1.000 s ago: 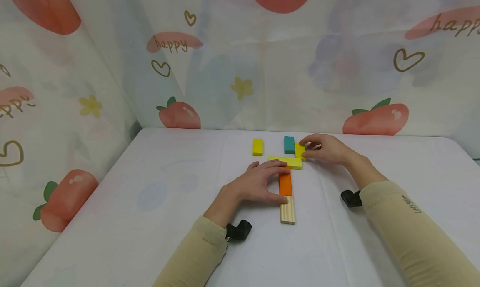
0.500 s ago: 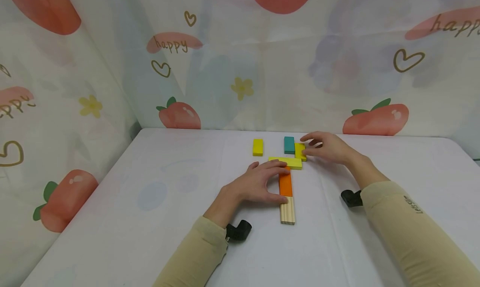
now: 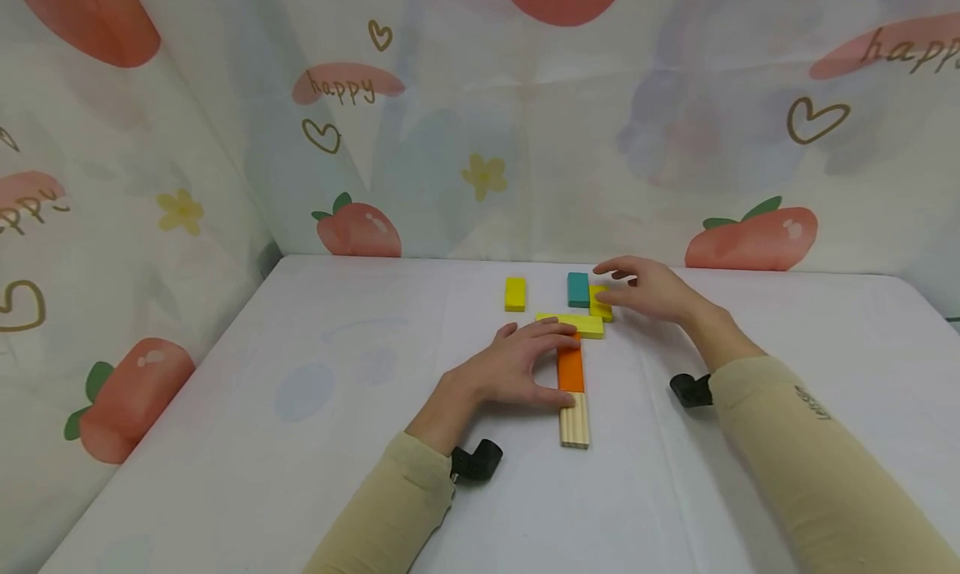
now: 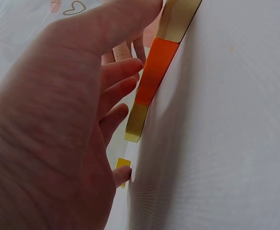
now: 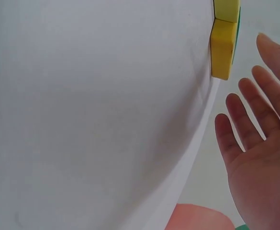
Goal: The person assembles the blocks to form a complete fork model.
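My left hand (image 3: 517, 361) spans the orange block (image 3: 570, 372). Its thumb tip is at the join with the plain wooden block (image 3: 575, 424), and its fingertips reach the orange block's far end. Across that far end lies a yellow-green block (image 3: 591, 327). In the left wrist view the fingers (image 4: 118, 72) are loosely bent beside the row. My right hand (image 3: 651, 289) hovers over a yellow block (image 3: 602, 309), which stands against the yellow-green one. The right wrist view shows its fingers spread and apart from that yellow block (image 5: 222, 52). A teal block (image 3: 577, 290) adjoins the yellow block's left side.
A separate yellow block (image 3: 515, 294) lies to the left of the teal one, near the table's back edge. White cloth covers the table (image 3: 247, 441). A printed curtain (image 3: 555, 157) hangs behind it and another along the left side.
My right hand has let go of the yellow block, lifted slightly and shifted left over it. The left hand and the blocks have stayed in place.
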Demonstrator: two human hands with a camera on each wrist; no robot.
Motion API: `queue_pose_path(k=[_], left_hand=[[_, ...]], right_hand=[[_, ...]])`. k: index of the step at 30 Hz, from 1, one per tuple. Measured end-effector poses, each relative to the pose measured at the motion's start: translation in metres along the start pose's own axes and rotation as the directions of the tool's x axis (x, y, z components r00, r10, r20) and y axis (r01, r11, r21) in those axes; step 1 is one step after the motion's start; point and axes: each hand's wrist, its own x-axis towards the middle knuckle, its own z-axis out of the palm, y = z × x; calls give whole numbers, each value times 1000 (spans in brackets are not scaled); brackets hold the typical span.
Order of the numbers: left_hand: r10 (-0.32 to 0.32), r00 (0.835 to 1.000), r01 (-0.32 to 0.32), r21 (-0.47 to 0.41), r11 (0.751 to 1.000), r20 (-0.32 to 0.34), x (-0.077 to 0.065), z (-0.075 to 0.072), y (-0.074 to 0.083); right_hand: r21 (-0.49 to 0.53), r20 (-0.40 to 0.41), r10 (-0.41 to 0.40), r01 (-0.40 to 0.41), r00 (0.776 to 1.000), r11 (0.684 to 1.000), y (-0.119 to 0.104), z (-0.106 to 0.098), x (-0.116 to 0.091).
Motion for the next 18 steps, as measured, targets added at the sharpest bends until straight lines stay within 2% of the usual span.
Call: queue_pose_path(k=[12,18], left_hand=[[1,1000,-1,12,1000,6,0,2,-1],[-3,1000,3,12,1000,5,0,1,-1]], right_hand=[[25,1,-26,26,1000,999,-6,7,10],[5,15,-44,44,999,999,-7,8,16]])
